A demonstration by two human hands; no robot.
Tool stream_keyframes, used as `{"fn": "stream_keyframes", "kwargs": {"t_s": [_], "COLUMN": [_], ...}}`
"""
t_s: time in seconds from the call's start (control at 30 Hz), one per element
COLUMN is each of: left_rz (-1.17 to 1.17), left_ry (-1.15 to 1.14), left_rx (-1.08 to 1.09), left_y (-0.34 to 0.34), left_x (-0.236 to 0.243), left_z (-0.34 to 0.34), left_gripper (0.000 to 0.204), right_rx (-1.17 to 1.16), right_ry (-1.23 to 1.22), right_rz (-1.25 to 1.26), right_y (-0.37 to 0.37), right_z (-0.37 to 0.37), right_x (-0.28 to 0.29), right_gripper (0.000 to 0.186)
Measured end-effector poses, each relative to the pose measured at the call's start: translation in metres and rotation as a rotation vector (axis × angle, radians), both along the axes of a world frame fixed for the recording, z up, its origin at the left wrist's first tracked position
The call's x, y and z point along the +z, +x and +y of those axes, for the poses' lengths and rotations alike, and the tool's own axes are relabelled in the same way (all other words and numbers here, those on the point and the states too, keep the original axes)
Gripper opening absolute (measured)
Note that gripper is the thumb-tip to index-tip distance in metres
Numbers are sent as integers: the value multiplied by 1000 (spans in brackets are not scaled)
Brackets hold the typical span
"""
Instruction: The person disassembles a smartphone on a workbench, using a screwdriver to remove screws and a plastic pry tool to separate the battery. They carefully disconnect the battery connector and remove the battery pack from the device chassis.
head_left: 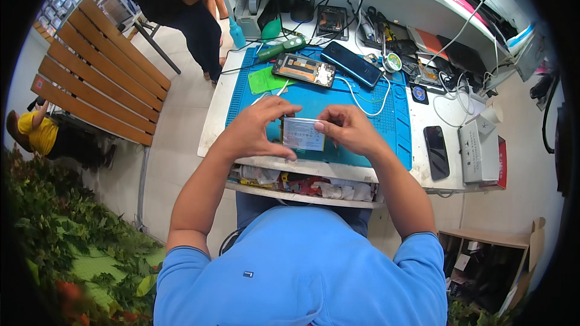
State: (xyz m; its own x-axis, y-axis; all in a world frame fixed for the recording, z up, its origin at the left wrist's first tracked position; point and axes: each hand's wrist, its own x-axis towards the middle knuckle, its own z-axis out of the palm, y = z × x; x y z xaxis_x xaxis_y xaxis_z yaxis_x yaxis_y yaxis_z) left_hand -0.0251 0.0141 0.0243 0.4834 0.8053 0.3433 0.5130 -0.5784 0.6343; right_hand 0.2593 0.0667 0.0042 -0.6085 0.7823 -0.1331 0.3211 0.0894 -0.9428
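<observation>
A flat silver phone battery (302, 135) with printed text is held over the front of a blue repair mat (396, 127). My right hand (351, 131) pinches its upper right corner between thumb and fingers. My left hand (258, 127) is at the battery's left side, thumb and fingers spread apart in a curve; whether a fingertip touches the edge is hard to see. Just beyond the hands lies an opened phone (304, 70) with its inner parts showing. Beside it, to the right, rests a dark blue phone (351, 64).
A green handheld tool (281, 49) and a blue bottle (236, 33) are at the back left. A white cable (377, 111) loops across the mat. On the right are a black phone (437, 153) and a white box (478, 151). An open drawer (302, 185) juts below the table edge.
</observation>
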Motion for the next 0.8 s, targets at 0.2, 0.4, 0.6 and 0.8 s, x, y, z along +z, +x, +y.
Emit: {"fn": "stream_keyframes", "kwargs": {"t_s": [0.2,0.4,0.6,0.8], "left_rz": [-207,0,186,90], "left_ry": [-117,519,334,198], "left_rx": [51,-55,-112,-14], "left_y": [19,40,36,38], "left_x": [-22,-38,-44,-44], "left_z": [20,25,0,-4], "left_gripper": [33,31,30,28], "right_rx": [-147,-143,-33,-77], "right_ry": [659,1206,1141,1001], "right_rz": [-68,-141,-248,-290], "right_y": [15,38,47,26], "right_z": [-30,-35,-62,-92], "right_x": [19,-22,-40,-29], "right_gripper": [16,29,36,52]}}
